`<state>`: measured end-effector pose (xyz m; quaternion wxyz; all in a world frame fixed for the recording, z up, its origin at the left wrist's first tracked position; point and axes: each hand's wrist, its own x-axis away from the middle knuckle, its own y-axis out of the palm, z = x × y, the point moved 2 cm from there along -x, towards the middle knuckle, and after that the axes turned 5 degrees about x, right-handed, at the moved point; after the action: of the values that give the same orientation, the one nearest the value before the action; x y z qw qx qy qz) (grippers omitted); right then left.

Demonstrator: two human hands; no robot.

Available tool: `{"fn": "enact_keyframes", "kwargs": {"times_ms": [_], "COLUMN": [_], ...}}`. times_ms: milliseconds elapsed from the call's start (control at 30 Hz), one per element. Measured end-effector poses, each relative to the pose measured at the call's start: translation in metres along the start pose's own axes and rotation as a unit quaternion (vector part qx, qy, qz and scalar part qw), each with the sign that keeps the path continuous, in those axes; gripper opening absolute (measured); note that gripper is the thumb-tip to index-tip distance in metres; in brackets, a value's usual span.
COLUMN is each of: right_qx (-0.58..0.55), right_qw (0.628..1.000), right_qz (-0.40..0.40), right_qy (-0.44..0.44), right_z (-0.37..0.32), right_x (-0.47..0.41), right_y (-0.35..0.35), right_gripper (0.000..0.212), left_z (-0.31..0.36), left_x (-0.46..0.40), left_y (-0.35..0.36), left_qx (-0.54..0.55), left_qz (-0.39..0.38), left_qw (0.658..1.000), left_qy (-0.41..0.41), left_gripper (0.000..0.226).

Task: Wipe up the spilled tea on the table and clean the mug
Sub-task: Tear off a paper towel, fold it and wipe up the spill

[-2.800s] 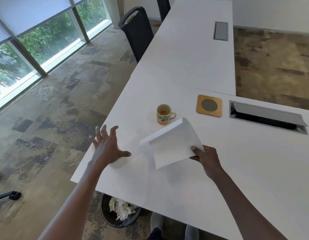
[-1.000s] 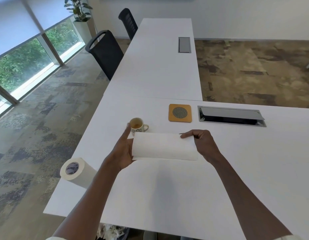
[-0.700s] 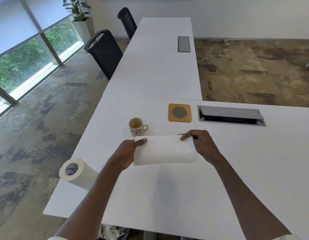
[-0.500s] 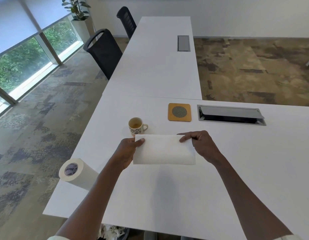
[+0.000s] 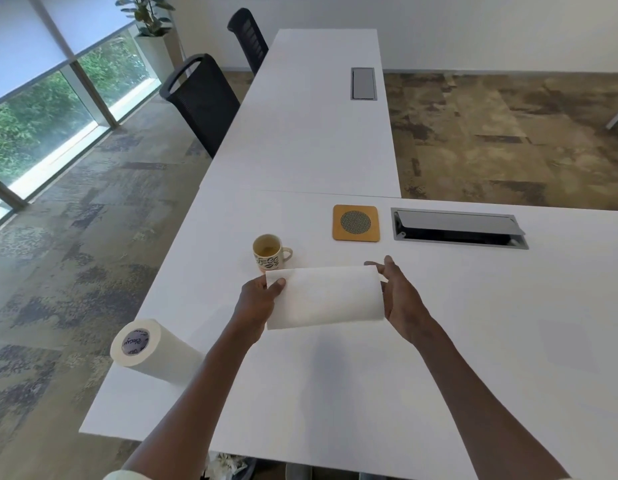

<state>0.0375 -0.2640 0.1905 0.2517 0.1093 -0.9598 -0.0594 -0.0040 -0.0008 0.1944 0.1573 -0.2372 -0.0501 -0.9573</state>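
A folded white paper towel [image 5: 324, 297] is held flat just above the white table [image 5: 473, 323]. My left hand [image 5: 257, 299] pinches its left edge with the thumb on top. My right hand [image 5: 399, 299] holds the right edge. Just beyond the towel's far left corner stands a cream mug [image 5: 268, 252] with a dark pattern, upright, handle to the right, a little tea in the bottom. I cannot make out any spilled tea on the table.
A paper towel roll [image 5: 151, 351] lies on its side near the table's left edge. A wooden coaster [image 5: 356, 223] and an open cable hatch [image 5: 458, 228] sit beyond the mug. Black chairs [image 5: 203, 98] stand at the far table. A bin with crumpled paper [image 5: 227, 467] shows under the near edge.
The sheet, earlier in my right hand alone, is now folded and held by both hands. In the last half second my hands barely moved; my right fingers shifted to the towel's edge.
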Motion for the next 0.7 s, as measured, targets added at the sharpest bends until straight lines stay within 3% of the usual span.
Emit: {"fn": "enact_keyframes", "kwargs": {"times_ms": [100, 200, 400, 500, 700], "right_qx": [0.025, 0.166, 0.259, 0.302, 0.39], "right_qw": [0.999, 0.983, 0.952, 0.939, 0.91], "right_qz": [0.017, 0.081, 0.159, 0.162, 0.139], "right_qy": [0.021, -0.019, -0.037, -0.032, -0.004], "right_z": [0.005, 0.011, 0.037, 0.053, 0.088], "right_x": [0.001, 0.001, -0.002, -0.004, -0.005], "right_y": [0.001, 0.001, 0.002, -0.005, -0.02], "right_gripper": [0.053, 0.044, 0.019, 0.016, 0.021], "left_z": [-0.01, -0.022, -0.054, -0.071, -0.099], "left_x": [-0.004, -0.008, -0.012, -0.012, -0.016], "left_y": [0.001, 0.001, 0.002, -0.005, -0.011], "left_qx": [-0.022, -0.045, -0.071, -0.094, -0.244], "left_qz": [0.01, 0.007, -0.005, -0.013, -0.024], "left_qw": [1.0, 0.999, 0.997, 0.994, 0.969], "left_qy": [0.002, -0.013, -0.043, -0.053, -0.002], "left_gripper": [0.02, 0.018, 0.015, 0.006, 0.018]}}
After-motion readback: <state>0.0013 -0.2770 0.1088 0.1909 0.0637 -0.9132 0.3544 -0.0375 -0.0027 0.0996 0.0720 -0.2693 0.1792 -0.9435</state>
